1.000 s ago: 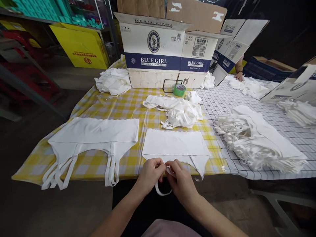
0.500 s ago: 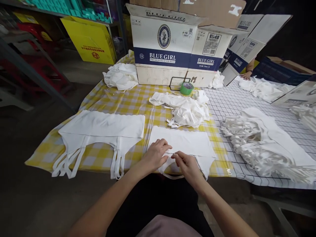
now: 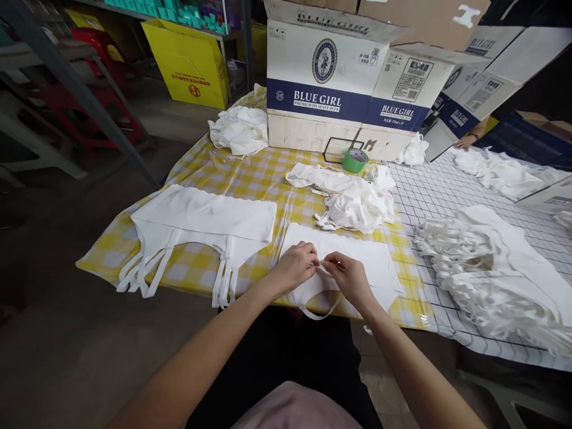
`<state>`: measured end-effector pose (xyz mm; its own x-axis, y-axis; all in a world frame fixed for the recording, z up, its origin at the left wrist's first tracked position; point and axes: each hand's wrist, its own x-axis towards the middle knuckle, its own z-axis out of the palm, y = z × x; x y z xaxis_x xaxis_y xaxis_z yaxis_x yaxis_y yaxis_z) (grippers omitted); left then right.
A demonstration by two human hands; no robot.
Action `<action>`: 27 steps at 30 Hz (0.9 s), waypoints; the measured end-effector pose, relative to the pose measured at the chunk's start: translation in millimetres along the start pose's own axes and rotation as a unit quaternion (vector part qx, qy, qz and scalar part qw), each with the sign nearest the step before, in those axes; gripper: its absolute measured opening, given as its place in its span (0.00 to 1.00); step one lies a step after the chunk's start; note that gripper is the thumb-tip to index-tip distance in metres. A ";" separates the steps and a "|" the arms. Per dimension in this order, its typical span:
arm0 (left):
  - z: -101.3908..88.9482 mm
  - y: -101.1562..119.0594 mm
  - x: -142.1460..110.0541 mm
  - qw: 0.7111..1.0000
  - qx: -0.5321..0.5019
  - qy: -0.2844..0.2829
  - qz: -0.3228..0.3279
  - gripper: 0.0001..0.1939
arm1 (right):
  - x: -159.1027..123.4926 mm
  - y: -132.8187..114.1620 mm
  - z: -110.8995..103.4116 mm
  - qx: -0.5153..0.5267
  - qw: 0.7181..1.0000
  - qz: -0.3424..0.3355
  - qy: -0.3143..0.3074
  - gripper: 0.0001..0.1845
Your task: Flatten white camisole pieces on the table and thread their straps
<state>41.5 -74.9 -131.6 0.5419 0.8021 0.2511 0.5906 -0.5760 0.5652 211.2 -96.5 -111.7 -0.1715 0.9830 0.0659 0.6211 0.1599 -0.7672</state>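
Observation:
A white strappy garment [image 3: 361,250] lies flat in front of me, its wide band away from me and a thin strap looping toward the table edge. Over its middle, my left hand [image 3: 297,265] and my right hand [image 3: 347,275] meet with fingertips nearly touching, both pinched. A tiny white bit shows between them, seemingly part of the strap, though the fingers mostly hide it. To the left, a second white garment [image 3: 205,217] is spread out with several straps hanging down over the edge.
Crumpled white garments [image 3: 357,199] lie beyond my hands, near a green tape roll [image 3: 355,159] and a black wire frame [image 3: 333,149]. A large beer carton [image 3: 322,89] stands behind. At right is a stack of strapped garments [image 3: 491,274]. Another person's hand [image 3: 467,142] shows farther back.
My left hand has gone from loosely spread fingers to a pinch beside the right hand's fingertips. Both hands have come together over the garment. The whole view has shifted slightly.

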 end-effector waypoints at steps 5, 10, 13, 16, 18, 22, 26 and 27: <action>5.3 -2.7 2.9 0.999 0.000 0.019 -0.029 0.05 | 11.8 -0.5 0.9 -0.072 0.995 -0.061 -0.014 0.08; 9.6 -5.9 2.8 0.999 0.002 0.027 -0.033 0.06 | 20.7 3.6 2.4 -0.096 0.991 -0.090 -0.030 0.07; 9.4 -7.3 3.1 0.999 -0.004 0.031 -0.029 0.05 | 23.9 3.0 2.1 -0.116 0.988 -0.098 -0.042 0.07; 8.9 -8.7 4.8 0.999 -0.010 0.026 -0.032 0.03 | 26.4 1.3 1.7 -0.135 0.984 -0.108 -0.047 0.07; 9.1 -9.8 6.3 0.999 -0.013 0.021 -0.036 0.03 | 27.6 0.6 1.6 -0.145 0.981 -0.115 -0.053 0.06; 10.7 -11.6 8.0 0.999 -0.014 0.018 -0.037 0.03 | 28.4 0.5 0.8 -0.173 0.975 -0.121 -0.066 0.06; 11.9 -11.9 8.6 0.999 -0.016 0.021 -0.041 0.02 | 28.8 -1.3 -2.0 -0.240 0.959 -0.127 -0.074 0.08; 11.9 -11.7 8.7 0.999 -0.017 0.021 -0.042 0.02 | 29.1 -2.1 -2.8 -0.261 0.953 -0.130 -0.078 0.08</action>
<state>46.4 -63.0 -145.4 0.4648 0.8538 0.2344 0.6118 -0.5010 0.6121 207.0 -68.0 -106.4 -0.4574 0.8854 0.0828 0.8317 0.4589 -0.3125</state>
